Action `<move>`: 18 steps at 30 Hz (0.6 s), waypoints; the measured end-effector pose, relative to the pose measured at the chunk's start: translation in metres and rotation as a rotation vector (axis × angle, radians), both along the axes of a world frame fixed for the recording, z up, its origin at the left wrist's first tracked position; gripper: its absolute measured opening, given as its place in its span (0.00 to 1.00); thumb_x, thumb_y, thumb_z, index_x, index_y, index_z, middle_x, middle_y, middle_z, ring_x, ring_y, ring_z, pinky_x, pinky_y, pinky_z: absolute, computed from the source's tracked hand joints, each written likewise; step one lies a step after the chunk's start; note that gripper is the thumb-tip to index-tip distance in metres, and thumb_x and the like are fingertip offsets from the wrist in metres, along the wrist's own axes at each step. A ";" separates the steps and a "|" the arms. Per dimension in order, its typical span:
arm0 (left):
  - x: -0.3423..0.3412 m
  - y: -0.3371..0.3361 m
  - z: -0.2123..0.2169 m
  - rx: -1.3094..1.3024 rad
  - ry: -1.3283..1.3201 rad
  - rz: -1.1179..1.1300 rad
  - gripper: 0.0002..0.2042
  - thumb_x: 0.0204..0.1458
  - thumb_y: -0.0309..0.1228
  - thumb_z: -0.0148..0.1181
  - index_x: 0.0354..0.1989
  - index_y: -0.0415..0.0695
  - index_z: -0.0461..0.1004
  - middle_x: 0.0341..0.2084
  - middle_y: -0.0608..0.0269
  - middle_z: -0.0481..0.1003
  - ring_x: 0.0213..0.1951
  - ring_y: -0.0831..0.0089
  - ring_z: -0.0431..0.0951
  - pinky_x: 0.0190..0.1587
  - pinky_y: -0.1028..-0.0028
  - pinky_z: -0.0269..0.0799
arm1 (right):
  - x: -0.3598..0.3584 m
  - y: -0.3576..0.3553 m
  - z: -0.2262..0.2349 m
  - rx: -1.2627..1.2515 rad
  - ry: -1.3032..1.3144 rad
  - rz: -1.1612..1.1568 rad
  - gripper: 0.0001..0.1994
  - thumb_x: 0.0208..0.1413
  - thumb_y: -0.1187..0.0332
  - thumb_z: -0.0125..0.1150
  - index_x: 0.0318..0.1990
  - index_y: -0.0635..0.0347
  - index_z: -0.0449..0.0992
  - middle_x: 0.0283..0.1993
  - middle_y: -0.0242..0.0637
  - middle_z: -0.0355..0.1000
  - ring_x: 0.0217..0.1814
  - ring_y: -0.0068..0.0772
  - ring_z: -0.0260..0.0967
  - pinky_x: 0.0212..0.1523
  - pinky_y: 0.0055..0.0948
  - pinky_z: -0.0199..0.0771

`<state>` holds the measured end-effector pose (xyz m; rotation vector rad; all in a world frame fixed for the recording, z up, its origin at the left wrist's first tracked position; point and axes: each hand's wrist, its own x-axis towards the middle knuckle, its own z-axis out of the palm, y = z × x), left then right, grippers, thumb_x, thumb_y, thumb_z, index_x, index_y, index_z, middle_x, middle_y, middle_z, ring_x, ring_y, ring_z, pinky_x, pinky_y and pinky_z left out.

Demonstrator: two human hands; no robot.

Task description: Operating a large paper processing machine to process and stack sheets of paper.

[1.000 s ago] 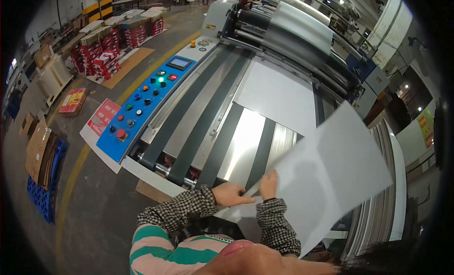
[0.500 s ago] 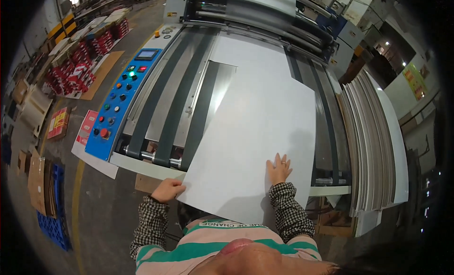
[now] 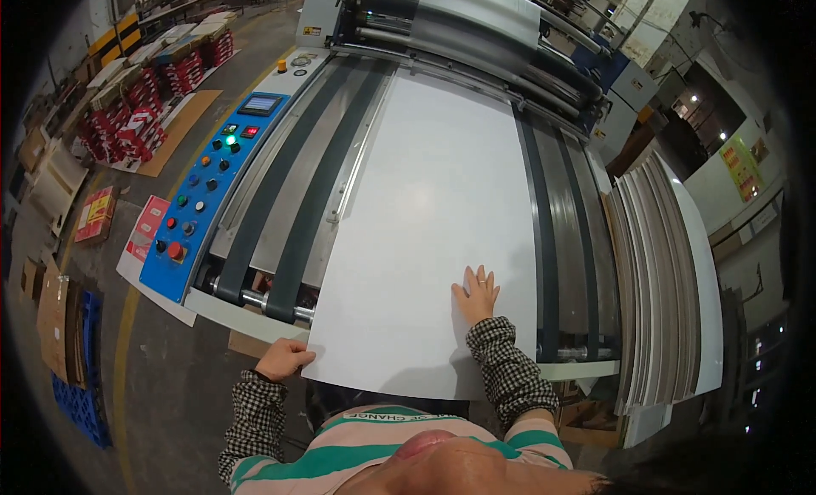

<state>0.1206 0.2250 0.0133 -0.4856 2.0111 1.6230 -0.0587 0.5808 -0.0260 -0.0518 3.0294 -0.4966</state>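
A large white sheet (image 3: 408,231) lies lengthwise on the feed belts of a roller machine, its far end close under the rollers (image 3: 476,48) and its near end jutting over the front edge toward me. My left hand (image 3: 286,359) pinches the sheet's near left corner between thumb and fingers. Farther in, near the right side, my right hand (image 3: 477,296) rests with spread fingers on the sheet's surface, holding nothing. Dark green belts (image 3: 289,214) run along both sides of the sheet, and a metal guide rail (image 3: 340,197) follows its left edge.
On the left stands a blue control panel (image 3: 191,210) with buttons and a small screen. A tall stack of boards (image 3: 659,282) stands at the right. Red and white stacks (image 3: 140,112) lie on the floor at far left, with a blue pallet (image 3: 81,406) nearer.
The sheet has swung from a slant to lie straight along the belts. My right hand has slid left with it, still flat; my left hand has moved slightly left and down, keeping the corner.
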 end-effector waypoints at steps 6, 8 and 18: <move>-0.044 -0.003 0.012 0.047 -0.039 0.033 0.10 0.41 0.30 0.53 0.22 0.33 0.71 0.14 0.63 0.69 0.15 0.77 0.67 0.16 0.79 0.64 | -0.044 -0.007 0.006 0.033 -0.019 -0.009 0.29 0.48 0.52 0.45 0.57 0.54 0.53 0.62 0.47 0.38 0.65 0.52 0.26 0.59 0.51 0.24; -0.059 -0.005 0.012 -0.013 0.000 0.076 0.10 0.40 0.30 0.53 0.21 0.32 0.71 0.13 0.62 0.69 0.14 0.77 0.68 0.15 0.78 0.64 | -0.062 -0.009 0.008 0.041 -0.021 -0.014 0.29 0.48 0.52 0.46 0.57 0.53 0.53 0.63 0.47 0.38 0.65 0.51 0.27 0.59 0.50 0.25; -0.103 0.006 0.008 -0.315 0.377 0.379 0.11 0.41 0.32 0.55 0.22 0.33 0.71 0.13 0.55 0.70 0.18 0.69 0.71 0.22 0.73 0.65 | -0.132 0.042 -0.005 -0.510 0.323 0.086 0.14 0.47 0.65 0.52 0.39 0.62 0.72 0.52 0.51 0.58 0.55 0.49 0.54 0.54 0.41 0.52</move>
